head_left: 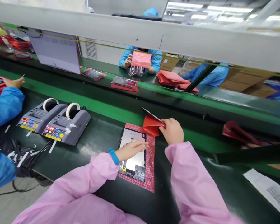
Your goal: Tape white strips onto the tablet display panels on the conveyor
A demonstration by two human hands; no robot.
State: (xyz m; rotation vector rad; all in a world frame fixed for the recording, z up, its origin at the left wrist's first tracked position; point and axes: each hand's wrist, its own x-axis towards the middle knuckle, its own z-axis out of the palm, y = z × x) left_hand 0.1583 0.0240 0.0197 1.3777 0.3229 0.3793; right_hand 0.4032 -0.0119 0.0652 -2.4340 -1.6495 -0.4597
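Observation:
A tablet-sized screen panel (134, 136) with a silvery back and black edges lies on a red bubble-wrap bag (150, 169) on the dark bench. Over the panel's middle stretches my left hand (132, 150), fingers straight and flat; whether it touches the surface I cannot tell. A blue band circles that wrist. My right hand (174, 130) is closed on a red pouch (149, 124), raised and folded just beyond the panel's far right corner. Along its top shows a thin, dark, flat piece (151, 114), seen edge-on, gripped together with it.
Two grey tape dispensers (65, 124) stand to the left, near a co-worker's blue sleeve (7, 107). A green conveyor strip (107, 109) runs behind. Across it, another person holds a red bubble bag (141, 58). A printed sheet (268, 189) lies at right. A white beam (140, 31) crosses overhead.

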